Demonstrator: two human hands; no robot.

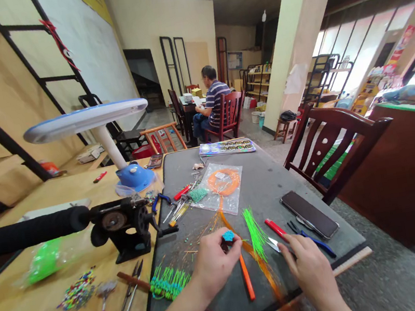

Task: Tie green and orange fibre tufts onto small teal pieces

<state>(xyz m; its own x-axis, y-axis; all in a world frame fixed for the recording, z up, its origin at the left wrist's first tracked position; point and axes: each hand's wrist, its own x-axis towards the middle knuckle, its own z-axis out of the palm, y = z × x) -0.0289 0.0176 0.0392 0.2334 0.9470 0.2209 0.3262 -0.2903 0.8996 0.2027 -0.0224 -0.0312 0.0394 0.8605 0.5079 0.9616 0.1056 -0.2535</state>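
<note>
My left hand [218, 259] is closed, pinching a small turquoise-blue cluster [228, 236] that looks beaded, above the dark mat. Just right of it, my right hand [309, 265] has its fingers around a silver-bladed tool [273, 244]; its handle is hidden. A red handle or stick [275, 229] lies by those fingertips. Bright green strands [255, 232] lie between the hands. Orange fibres [262, 267] run from a clear bag with an orange coil [225, 181] towards the front edge. Below the left hand lies an orange-red stick [247, 278].
Green-and-turquoise pieces [169, 282] lie by my left forearm. A hand-cranked black device [128, 226] and a blue-based lamp [135, 177] stand left. A phone [309, 213] and blue-handled pliers [318, 243] lie right. A seated person [216, 96] is at a farther table.
</note>
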